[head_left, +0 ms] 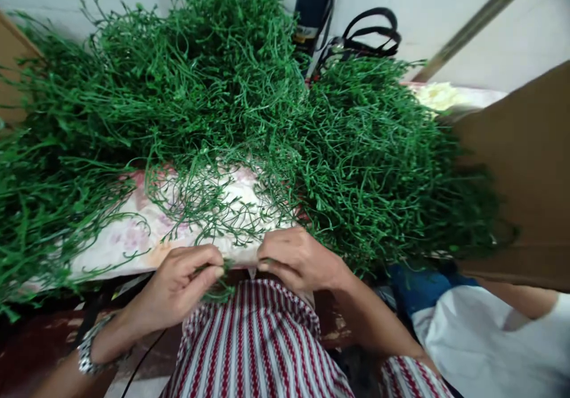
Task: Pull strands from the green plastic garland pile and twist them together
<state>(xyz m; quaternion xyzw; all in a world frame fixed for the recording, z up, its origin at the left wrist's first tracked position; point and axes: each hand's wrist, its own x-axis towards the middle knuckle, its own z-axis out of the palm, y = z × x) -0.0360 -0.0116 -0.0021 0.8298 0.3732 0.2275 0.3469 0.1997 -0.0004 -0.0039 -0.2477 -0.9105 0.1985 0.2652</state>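
At the table's near edge, just above my lap, my left hand (189,279) pinches thin green stems (220,294) between thumb and fingertips; their lower part hangs below the hand. A short gap to the right, my right hand (298,258) has its fingers curled and pressed together. What it holds, if anything, is hidden behind the fingers. Loose green sprigs (214,211) with small tips lie scattered on the flower-patterned cloth (129,237) right beyond both hands.
Large heaps of the same green sprigs (200,83) cover the back and both sides. Behind them stand a dark blue bottle (312,6) and a black strap (374,29). A cardboard box (516,184) stands at right, with a person in white (481,332) beside it.
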